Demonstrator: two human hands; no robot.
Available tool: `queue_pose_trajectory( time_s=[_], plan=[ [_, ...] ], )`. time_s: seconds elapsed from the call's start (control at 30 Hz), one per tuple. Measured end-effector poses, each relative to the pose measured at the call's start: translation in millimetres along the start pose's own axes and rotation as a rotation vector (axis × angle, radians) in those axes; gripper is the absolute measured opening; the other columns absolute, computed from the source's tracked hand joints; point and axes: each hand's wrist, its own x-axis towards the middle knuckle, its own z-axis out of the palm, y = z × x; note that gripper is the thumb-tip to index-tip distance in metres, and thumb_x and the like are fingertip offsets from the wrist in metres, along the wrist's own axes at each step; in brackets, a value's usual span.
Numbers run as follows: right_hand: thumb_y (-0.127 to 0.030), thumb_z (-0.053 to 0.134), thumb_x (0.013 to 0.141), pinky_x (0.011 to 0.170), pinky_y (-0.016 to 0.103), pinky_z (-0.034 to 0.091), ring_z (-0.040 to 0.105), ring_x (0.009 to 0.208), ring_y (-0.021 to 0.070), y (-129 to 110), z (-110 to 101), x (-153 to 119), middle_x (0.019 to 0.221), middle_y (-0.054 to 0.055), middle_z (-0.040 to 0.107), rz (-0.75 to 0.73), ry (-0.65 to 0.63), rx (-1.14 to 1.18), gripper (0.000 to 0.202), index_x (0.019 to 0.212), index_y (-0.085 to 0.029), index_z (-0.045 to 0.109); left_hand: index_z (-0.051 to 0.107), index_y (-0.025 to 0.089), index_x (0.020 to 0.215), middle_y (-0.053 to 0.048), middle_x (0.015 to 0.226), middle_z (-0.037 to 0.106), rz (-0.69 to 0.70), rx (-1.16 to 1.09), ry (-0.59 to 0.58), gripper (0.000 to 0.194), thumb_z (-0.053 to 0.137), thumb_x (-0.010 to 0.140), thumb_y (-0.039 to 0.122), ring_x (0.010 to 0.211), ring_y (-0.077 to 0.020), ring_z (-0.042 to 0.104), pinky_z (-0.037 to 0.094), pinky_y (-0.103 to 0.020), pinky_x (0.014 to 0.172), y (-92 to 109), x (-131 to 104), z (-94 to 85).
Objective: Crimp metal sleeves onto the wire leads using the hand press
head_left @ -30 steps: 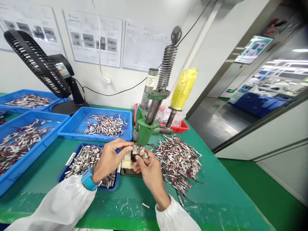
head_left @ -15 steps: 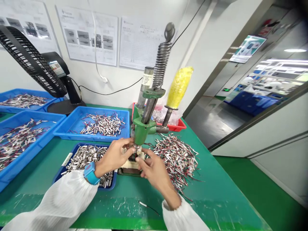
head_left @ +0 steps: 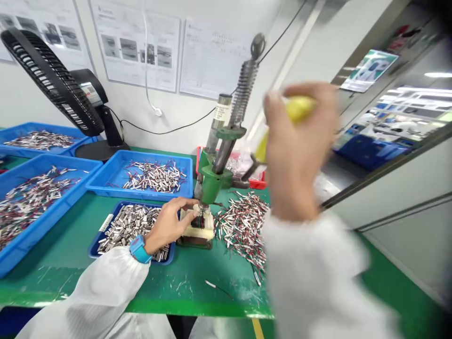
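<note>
A green hand press [head_left: 213, 183] with a coil spring on top stands on the table. My right hand [head_left: 300, 136], blurred by motion, is wrapped round the yellow-covered lever handle [head_left: 262, 148] on the press's right side. Down at the press's ram, my left hand [head_left: 173, 220] has thumb and forefinger pinched together beside the fixture [head_left: 202, 231]. Whatever lies between those fingertips is too small to make out. Left of the press is a dark blue tray [head_left: 94, 246] of metal cylinders [head_left: 130, 226]. A pile of wired parts [head_left: 243, 223] spreads to its right.
Blue trays [head_left: 95, 184] of wired parts stand at the left and back. A black fan [head_left: 52, 89] rises behind them. Behind the press is a red tray [head_left: 259, 183]. One loose wired piece [head_left: 217, 287] lies near the front edge of the table [head_left: 151, 292].
My right hand has left the fixture and gone up and right onto the lever handle, which is now lower. My left hand has stayed at the ram. The view has shifted slightly.
</note>
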Motion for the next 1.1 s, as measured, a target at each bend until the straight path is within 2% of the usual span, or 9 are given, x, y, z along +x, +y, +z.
queue_pose_trajectory(
  time_s=[0.1, 0.27, 0.33, 0.47, 0.57, 0.63, 0.77, 0.97, 1.1],
  plan=[
    [-0.039, 0.057, 0.097, 0.077, 0.038, 0.054, 0.067, 0.094, 0.0202, -17, -4, -32, 0.108, 0.007, 0.065, 0.155, 0.394, 0.065, 0.026, 0.114, -0.02, 0.064, 0.072, 0.02, 0.112, -0.008, 0.107, 0.077, 0.005, -0.022, -0.006, 0.025, 0.064, 0.093, 0.034, 0.098, -0.0236, 0.069, 0.052, -0.037, 0.091, -1, -1, 1.1],
    [-0.044, 0.06, 0.096, 0.087, 0.041, 0.055, 0.067, 0.097, 0.0217, 46, -11, -64, 0.104, 0.007, 0.066, 0.258, 0.281, 0.136, 0.042, 0.129, -0.019, 0.056, 0.073, 0.019, 0.101, -0.01, 0.113, 0.075, -0.022, -0.081, 0.064, 0.02, 0.07, 0.087, 0.033, 0.109, -0.0265, 0.066, 0.049, -0.042, 0.099, 0, 6, 11.3],
    [-0.039, 0.049, 0.101, 0.083, 0.038, 0.055, 0.067, 0.094, 0.0222, 85, -4, -89, 0.106, 0.009, 0.068, 0.326, 0.075, -0.097, 0.034, 0.122, -0.016, 0.061, 0.071, 0.018, 0.091, -0.011, 0.111, 0.074, -0.043, -0.137, 0.046, 0.013, 0.071, 0.085, 0.029, 0.11, -0.0268, 0.066, 0.049, -0.042, 0.098, 3, 12, 13.6],
    [-0.02, 0.046, 0.097, 0.083, 0.033, 0.048, 0.066, 0.09, 0.0216, 140, 23, -142, 0.102, 0.01, 0.073, 0.207, -0.726, -0.439, 0.031, 0.108, -0.019, 0.075, 0.071, 0.017, 0.082, -0.01, 0.109, 0.074, -0.055, -0.23, -0.197, 0.015, 0.068, 0.086, 0.031, 0.107, -0.0261, 0.067, 0.052, -0.041, 0.096, 11, 23, 1.9],
    [-0.014, 0.058, 0.09, 0.083, 0.031, 0.043, 0.063, 0.089, 0.0212, 153, 36, -157, 0.091, 0.008, 0.073, 0.148, -0.871, -0.449, 0.024, 0.091, -0.023, 0.08, 0.075, 0.018, 0.088, -0.01, 0.116, 0.073, -0.023, -0.226, -0.383, 0.017, 0.065, 0.089, 0.032, 0.112, -0.0263, 0.066, 0.053, -0.04, 0.096, 10, 29, -18.2],
    [-0.015, 0.06, 0.089, 0.083, 0.033, 0.041, 0.061, 0.089, 0.0225, 154, 40, -158, 0.085, 0.009, 0.071, 0.121, -0.905, -0.46, 0.022, 0.083, -0.023, 0.079, 0.075, 0.02, 0.098, -0.011, 0.126, 0.07, -0.015, -0.113, -0.25, 0.018, 0.063, 0.091, 0.031, 0.122, -0.0277, 0.062, 0.051, -0.042, 0.099, 2, 33, -34.6],
    [-0.018, 0.057, 0.091, 0.081, 0.035, 0.04, 0.058, 0.089, 0.025, 158, 37, -160, 0.087, 0.011, 0.068, 0.091, -0.844, -0.445, 0.022, 0.083, -0.02, 0.077, 0.069, 0.019, 0.111, -0.011, 0.124, 0.07, -0.007, 0.24, 0.104, 0.025, 0.061, 0.091, 0.031, 0.118, -0.0285, 0.063, 0.049, -0.046, 0.1, -24, 37, -68.1],
    [-0.026, 0.043, 0.097, 0.066, 0.03, 0.044, 0.058, 0.069, 0.0192, 152, 28, -173, 0.072, 0.005, 0.064, 0.248, -0.543, -0.363, 0.028, 0.099, -0.016, 0.069, 0.079, 0.022, 0.091, -0.007, 0.095, 0.076, -0.002, 0.501, -0.34, 0.018, 0.061, 0.088, 0.021, 0.086, -0.0231, 0.07, 0.051, -0.033, 0.077, -40, 17, -71.8],
    [-0.043, 0.054, 0.095, 0.054, 0.026, 0.046, 0.06, 0.055, 0.0155, 120, 22, -179, 0.066, 0.001, 0.068, 0.609, -0.267, 0.088, 0.027, 0.097, -0.019, 0.065, 0.08, 0.023, 0.08, -0.01, 0.091, 0.075, 0.002, 0.722, -0.423, 0.023, 0.059, 0.087, 0.015, 0.085, -0.0257, 0.07, 0.049, -0.034, 0.076, -37, 11, -48.9]
  ],
)
